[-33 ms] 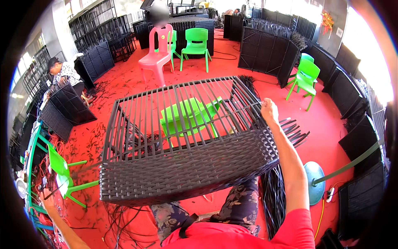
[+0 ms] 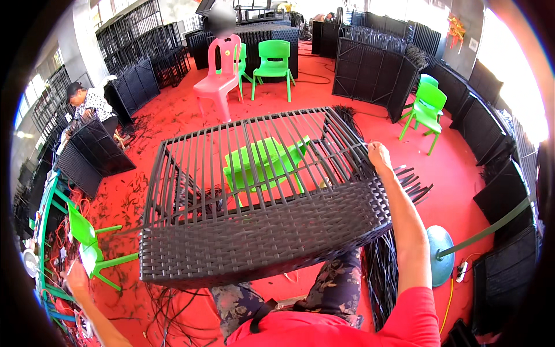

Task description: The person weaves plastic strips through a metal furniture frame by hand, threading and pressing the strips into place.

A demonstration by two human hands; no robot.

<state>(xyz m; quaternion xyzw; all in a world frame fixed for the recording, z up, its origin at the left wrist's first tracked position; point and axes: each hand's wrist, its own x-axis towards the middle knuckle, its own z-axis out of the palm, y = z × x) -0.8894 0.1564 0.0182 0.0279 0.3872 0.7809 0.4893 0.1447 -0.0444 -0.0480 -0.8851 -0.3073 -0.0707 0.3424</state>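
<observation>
A black furniture frame (image 2: 260, 127) lies across in front of me, its near part covered in woven black plastic strips (image 2: 254, 243) and its far part bare slats. At its right edge my right hand (image 2: 378, 156) is closed, pinching a thin strip that crosses the slats. My left hand (image 2: 76, 277), blurred, is out at the lower left, apart from the frame. Its fingers look closed on a thin dark strip, faint here, that leads toward the frame's left edge. Loose strip ends (image 2: 413, 182) stick out beside my right forearm, and a bundle of black strips (image 2: 380, 277) hangs below.
A green chair (image 2: 263, 165) shows through the slats; another green chair (image 2: 95, 246) stands at left near my left hand. A pink chair (image 2: 218, 84) stands ahead. A round blue base with a pole (image 2: 440, 254) is at right. A person (image 2: 92, 107) works at far left beside woven panels.
My left hand has moved a little to the right and is more blurred. My right hand has shifted slightly right and down at the frame's edge. The frame has barely moved.
</observation>
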